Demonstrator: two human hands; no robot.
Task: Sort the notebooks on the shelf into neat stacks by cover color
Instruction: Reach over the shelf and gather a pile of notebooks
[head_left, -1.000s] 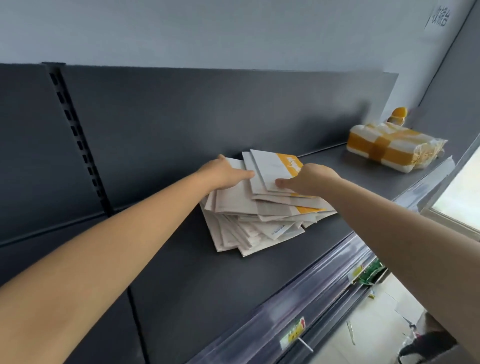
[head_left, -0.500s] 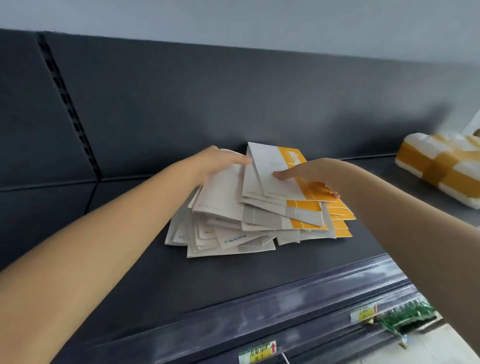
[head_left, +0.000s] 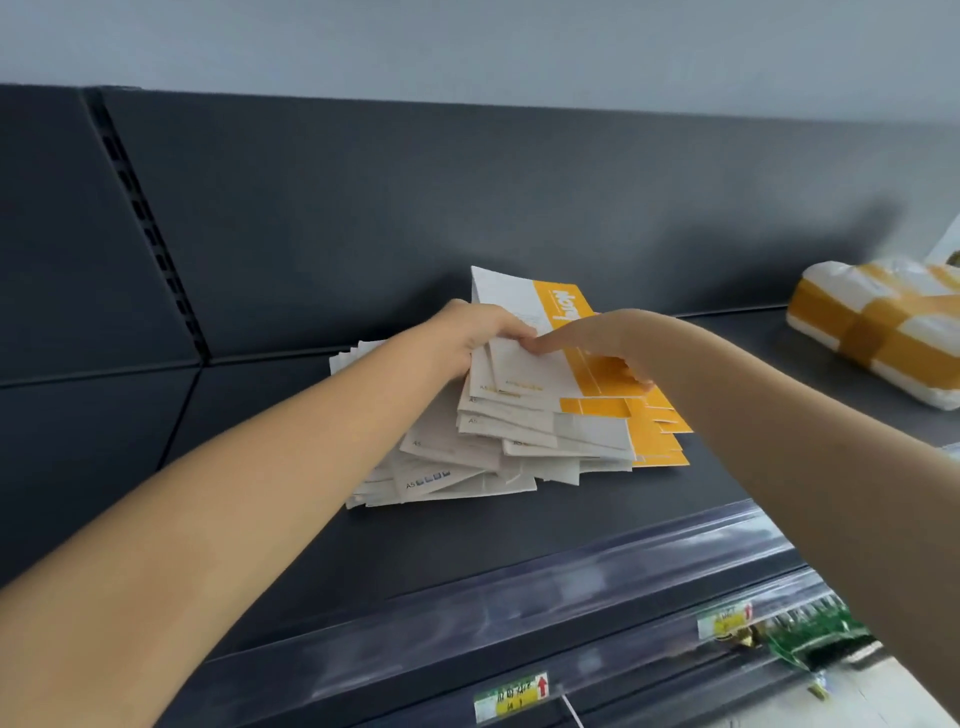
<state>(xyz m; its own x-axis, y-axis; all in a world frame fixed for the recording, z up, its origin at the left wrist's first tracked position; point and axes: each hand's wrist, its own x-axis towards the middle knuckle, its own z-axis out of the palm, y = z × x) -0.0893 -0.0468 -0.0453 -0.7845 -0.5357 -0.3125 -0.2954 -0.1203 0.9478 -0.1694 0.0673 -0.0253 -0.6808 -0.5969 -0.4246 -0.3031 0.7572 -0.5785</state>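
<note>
Notebooks (head_left: 498, 441) lie in a loose heap on the shelf (head_left: 467, 551), white and orange covers interleaved. Left hand (head_left: 478, 332) grips the left edge of the top orange-banded notebook (head_left: 524, 306); right hand (head_left: 597, 338) presses straight fingers on its cover. Recommend lifting it clear rather than dragging, so the heap does not scatter.

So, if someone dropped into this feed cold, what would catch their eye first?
A messy, fanned-out pile of notebooks sits mid-shelf, white covers to the left and orange-banded ones to the right. Both hands meet on the top notebook: the left hand grips its left edge and the right hand rests on its cover. At far right on the dark shelf lies a white bundle wrapped in orange tape.
</note>
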